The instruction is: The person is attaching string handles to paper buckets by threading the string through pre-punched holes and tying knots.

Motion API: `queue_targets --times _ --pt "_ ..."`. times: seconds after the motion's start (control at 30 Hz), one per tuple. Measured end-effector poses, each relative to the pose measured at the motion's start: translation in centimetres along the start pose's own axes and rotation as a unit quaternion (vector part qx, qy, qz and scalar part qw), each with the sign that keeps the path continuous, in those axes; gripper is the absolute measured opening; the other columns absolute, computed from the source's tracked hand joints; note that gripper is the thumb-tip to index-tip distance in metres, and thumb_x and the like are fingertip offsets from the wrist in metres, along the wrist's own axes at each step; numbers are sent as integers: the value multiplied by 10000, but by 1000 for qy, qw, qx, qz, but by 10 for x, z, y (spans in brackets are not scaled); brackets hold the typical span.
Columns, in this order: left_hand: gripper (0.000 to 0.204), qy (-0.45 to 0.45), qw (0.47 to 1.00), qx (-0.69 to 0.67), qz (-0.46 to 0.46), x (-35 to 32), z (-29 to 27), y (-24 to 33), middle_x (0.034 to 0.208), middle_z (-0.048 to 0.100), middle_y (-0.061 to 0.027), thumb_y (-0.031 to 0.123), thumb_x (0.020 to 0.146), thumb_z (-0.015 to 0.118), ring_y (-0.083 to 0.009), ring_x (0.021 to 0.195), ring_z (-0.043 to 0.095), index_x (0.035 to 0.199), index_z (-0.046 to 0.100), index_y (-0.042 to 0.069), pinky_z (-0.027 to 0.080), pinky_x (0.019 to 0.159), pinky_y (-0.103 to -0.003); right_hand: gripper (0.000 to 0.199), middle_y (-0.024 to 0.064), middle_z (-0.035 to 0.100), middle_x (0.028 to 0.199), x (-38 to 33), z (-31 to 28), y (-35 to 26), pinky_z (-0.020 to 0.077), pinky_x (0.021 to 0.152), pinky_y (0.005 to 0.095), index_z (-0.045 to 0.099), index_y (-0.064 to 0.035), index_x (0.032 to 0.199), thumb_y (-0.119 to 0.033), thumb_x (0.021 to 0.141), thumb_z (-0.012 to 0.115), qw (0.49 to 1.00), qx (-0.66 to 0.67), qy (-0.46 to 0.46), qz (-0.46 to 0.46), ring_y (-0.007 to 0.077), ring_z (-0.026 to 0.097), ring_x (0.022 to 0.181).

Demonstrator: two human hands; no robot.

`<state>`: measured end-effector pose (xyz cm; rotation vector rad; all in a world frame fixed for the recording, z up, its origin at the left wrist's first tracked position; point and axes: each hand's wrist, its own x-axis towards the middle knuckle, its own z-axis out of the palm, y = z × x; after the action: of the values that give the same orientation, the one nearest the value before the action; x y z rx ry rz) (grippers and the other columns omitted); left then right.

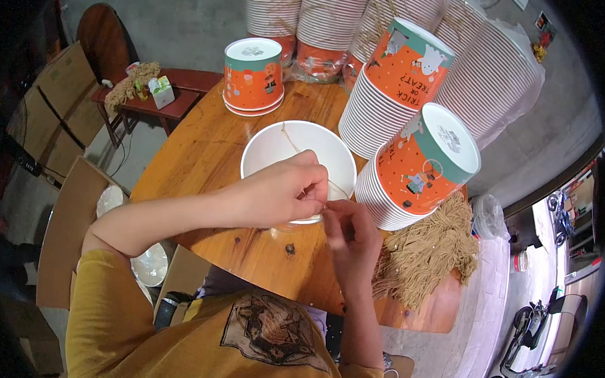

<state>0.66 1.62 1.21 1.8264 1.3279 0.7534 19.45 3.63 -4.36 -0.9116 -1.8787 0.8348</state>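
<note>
A white paper bucket stands mouth-up in front of me on the wooden table. Across its opening runs a thin tan cord. My left hand reaches over the near part of the bucket, its fingertips pinched on the cord. Meeting it at the near right rim, my right hand has thumb and finger pressed together on the cord too. The exact spot where they grip is partly hidden by the fingers. Beside my right hand lies a bundle of tan cords.
Upside-down orange and green paper buckets stand in a near stack and a second stack, with a short stack at the back left. Bagged bucket stacks line the wall. Left of the table is an open cardboard box.
</note>
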Motion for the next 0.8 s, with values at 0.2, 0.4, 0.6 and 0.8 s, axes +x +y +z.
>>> queue_targets --times 0.2,0.4,0.6,0.8 --pt "123 -4 1000 6 15 -1 2 0 932 467 -53 119 892 628 -132 799 517 910 570 11 457 733 -281 97 36 628 735 -3 1 7 457 576 232 628 -29 941 -65 867 679 996 70 12 51 69 547 601" --pt "144 -65 997 -25 -33 7 -3 -6 941 492 -45 124 893 631 -124 807 536 958 593 2 457 741 -274 89 32 625 740 -4 2 8 463 578 229 624 -23 917 -68 865 681 996 66 17 57 66 548 604" --pt "131 -45 999 12 -13 8 3 -4 923 522 -88 131 870 606 -194 795 557 911 581 9 459 721 -315 87 42 632 744 -6 3 7 466 556 242 626 -31 907 -74 862 688 997 49 45 30 85 546 577" --pt "77 44 996 70 36 0 16 2 839 547 -82 84 873 575 -213 736 559 890 533 22 456 668 -346 107 55 628 751 -9 6 6 472 552 251 618 -37 902 -67 844 703 998 -13 61 -1 118 581 586"
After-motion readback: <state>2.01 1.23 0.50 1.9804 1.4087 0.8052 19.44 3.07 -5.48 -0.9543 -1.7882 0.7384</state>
